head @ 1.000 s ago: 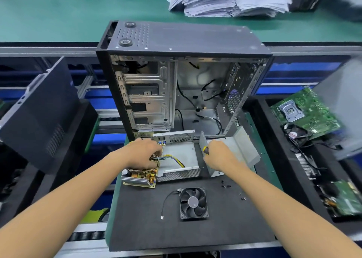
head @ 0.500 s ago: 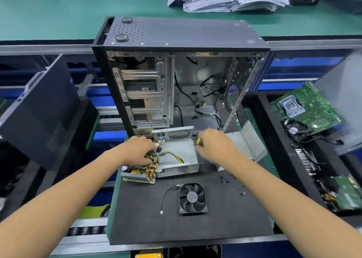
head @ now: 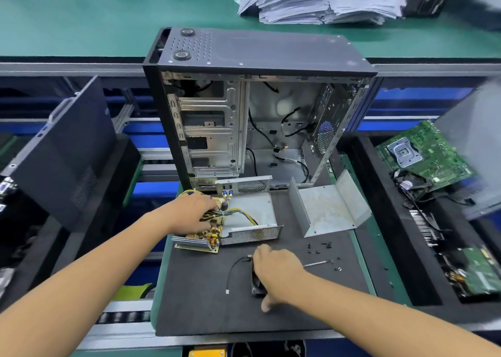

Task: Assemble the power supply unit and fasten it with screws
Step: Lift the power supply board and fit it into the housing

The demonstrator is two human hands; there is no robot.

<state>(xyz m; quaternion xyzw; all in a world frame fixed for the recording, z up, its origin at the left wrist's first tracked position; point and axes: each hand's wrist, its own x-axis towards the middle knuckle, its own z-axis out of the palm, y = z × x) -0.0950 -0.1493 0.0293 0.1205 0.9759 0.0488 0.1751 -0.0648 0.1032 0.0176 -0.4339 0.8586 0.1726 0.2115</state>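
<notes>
With the left hand (head: 193, 215) pressing the board (head: 202, 237) beside the tray (head: 252, 207), the right hand (head: 276, 270) gripped the fan (head: 256, 280), which would best be lifted upright, its lead (head: 233, 272) trailing free.

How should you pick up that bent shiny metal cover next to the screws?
Pinch the upright left wall of the metal cover from above, thumb on one face, fingers on the other. The cover lies flat on the mat with both side walls sticking up, so those edges are free, while the flat base gives nothing to grab.
</notes>
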